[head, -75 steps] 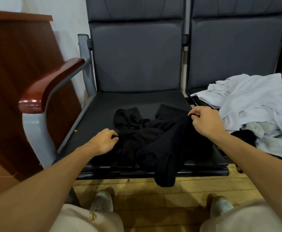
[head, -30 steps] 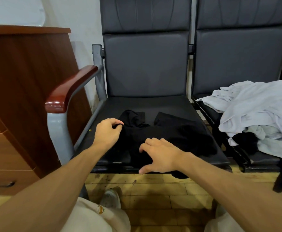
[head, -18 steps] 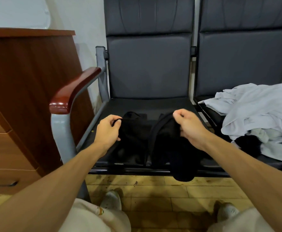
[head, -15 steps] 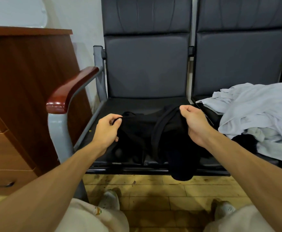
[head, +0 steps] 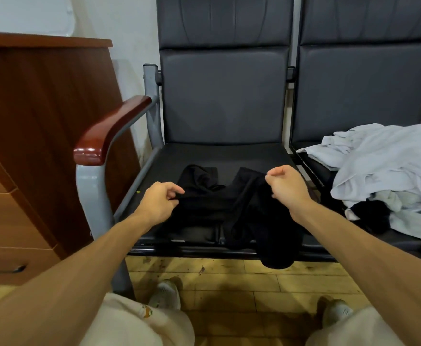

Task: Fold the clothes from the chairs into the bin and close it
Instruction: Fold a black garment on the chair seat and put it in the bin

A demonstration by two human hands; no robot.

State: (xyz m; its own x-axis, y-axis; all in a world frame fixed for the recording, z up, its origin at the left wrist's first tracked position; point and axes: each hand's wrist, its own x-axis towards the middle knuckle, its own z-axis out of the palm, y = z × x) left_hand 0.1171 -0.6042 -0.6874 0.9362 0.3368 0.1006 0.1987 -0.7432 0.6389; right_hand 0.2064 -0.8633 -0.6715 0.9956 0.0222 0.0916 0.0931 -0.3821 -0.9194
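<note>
Two chairs stand side by side before us. Past the wooden cabinet [head: 42, 136] and the red-brown armrest [head: 109, 131] at the far left comes the left chair [head: 219, 156], whose seat carries the black garment [head: 241, 211] we are working on. Our left hand [head: 159, 203] pinches the garment's near-left edge between thumb and forefinger, the other fingers curled under. Our right hand [head: 286, 188], also curled, pinches a raised fold at the garment's right side and holds it a little above the seat. The cloth lies rumpled between the two hands, and one end droops over the seat's front edge toward the floor [head: 229, 278]. We judge it light, soft and limp: it will sag wherever it is unsupported and will not keep a crease by itself. So we would take it by a hem or seam at two well-separated corners, draw it taut and flat on the seat, and gather in the hanging end first, lest its weight drag the rest off. Further right, on the right chair [head: 354, 96], the white clothes [head: 384, 166] lie heaped over something dark, not yet folded. The bin is not in view.
</note>
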